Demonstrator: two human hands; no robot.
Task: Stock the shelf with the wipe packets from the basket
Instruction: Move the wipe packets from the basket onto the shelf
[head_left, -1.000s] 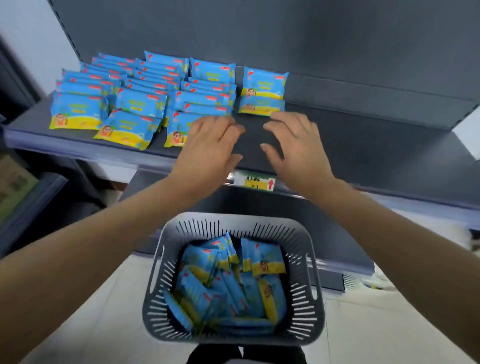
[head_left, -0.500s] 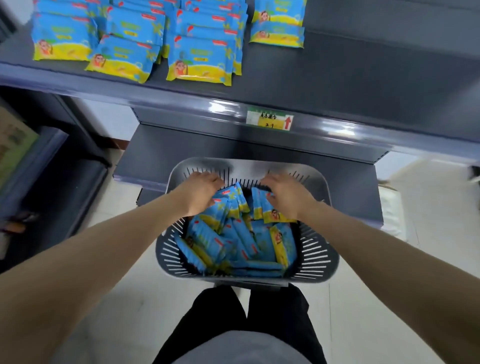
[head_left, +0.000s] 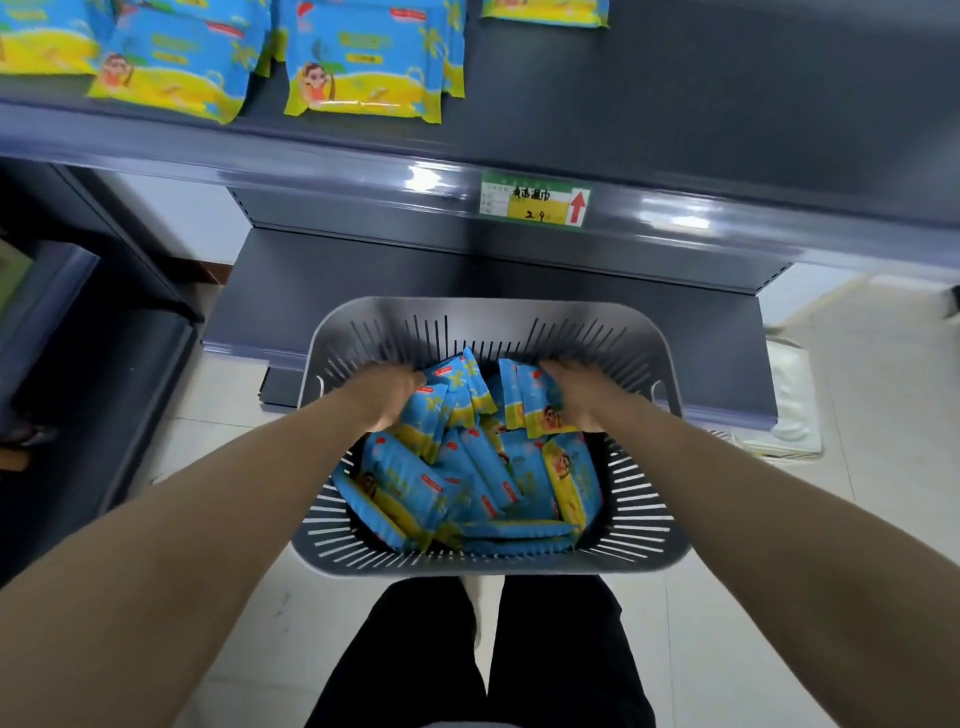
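Bright blue wipe packets with yellow bands, red tabs and a cartoon figure, seen in a mid-grey basket patterned with thin slits. The stocked packets share that blue-and-yellow print against the dark slate-grey shelf. Price label: green, white, yellow, red arrow. Floor tiles pale cream; trousers black.

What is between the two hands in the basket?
Blue and yellow wipe packets fill the gap between the left hand and the right hand, shown in the head view.
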